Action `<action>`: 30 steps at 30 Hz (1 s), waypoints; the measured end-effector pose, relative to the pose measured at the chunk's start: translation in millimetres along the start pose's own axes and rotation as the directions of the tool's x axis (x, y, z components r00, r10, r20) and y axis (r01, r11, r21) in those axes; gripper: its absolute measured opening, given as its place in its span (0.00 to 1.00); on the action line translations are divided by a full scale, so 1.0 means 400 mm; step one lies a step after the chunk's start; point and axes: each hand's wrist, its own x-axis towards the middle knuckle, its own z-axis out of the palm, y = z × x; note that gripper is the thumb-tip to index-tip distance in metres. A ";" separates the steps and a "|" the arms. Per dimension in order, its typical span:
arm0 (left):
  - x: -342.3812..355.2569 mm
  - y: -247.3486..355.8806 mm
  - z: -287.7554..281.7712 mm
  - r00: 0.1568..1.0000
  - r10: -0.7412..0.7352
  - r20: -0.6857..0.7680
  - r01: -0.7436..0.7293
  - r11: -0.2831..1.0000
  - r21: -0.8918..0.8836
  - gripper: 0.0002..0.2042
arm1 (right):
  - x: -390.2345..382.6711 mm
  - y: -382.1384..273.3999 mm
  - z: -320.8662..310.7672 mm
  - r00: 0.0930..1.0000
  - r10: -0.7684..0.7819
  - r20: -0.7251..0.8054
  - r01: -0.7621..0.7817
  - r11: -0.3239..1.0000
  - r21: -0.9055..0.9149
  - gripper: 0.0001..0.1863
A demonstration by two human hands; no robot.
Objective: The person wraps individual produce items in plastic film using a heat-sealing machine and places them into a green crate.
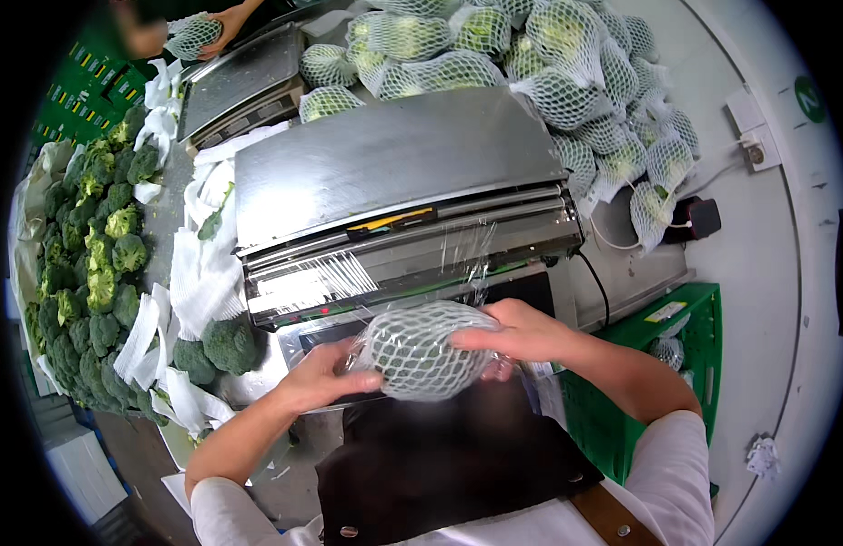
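Between my two hands, in front of the film wrapping machine (394, 164), is a head of broccoli (428, 353) in a white foam net, with clear plastic film over it. My left hand (329, 377) grips its left side, thumb on the near face. On its right side my right hand (522, 337) is closed, thumb across the top and fingers partly hidden behind. Clear film (472, 259) hangs at the machine's front, just behind the broccoli. A yellow-and-black cutter (391, 222) lies along the machine's front bar.
Loose broccoli (94, 264) is piled at left, with white foam nets (203, 282) beside it. Netted vegetables (531, 55) are heaped behind the machine. At right are a green crate (704, 337) and a black plug adapter (702, 218). Another person's hand (230, 27) holds a netted piece.
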 end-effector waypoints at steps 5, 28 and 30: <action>-0.012 -0.104 0.002 0.968 -0.215 -0.132 0.140 0.893 -0.429 0.15 | -0.011 0.122 -0.006 0.896 -0.420 -0.146 0.388 0.898 -0.208 0.21; 0.074 -0.421 0.411 0.961 -0.068 -0.266 -0.017 0.953 -0.302 0.07 | 0.274 0.573 0.244 0.622 -0.736 -0.268 0.734 0.667 -0.127 0.10; 0.061 -0.330 0.414 0.922 0.220 -0.319 -0.152 0.962 0.226 0.05 | 0.194 0.475 0.223 0.616 -0.757 -0.218 0.785 0.612 0.093 0.10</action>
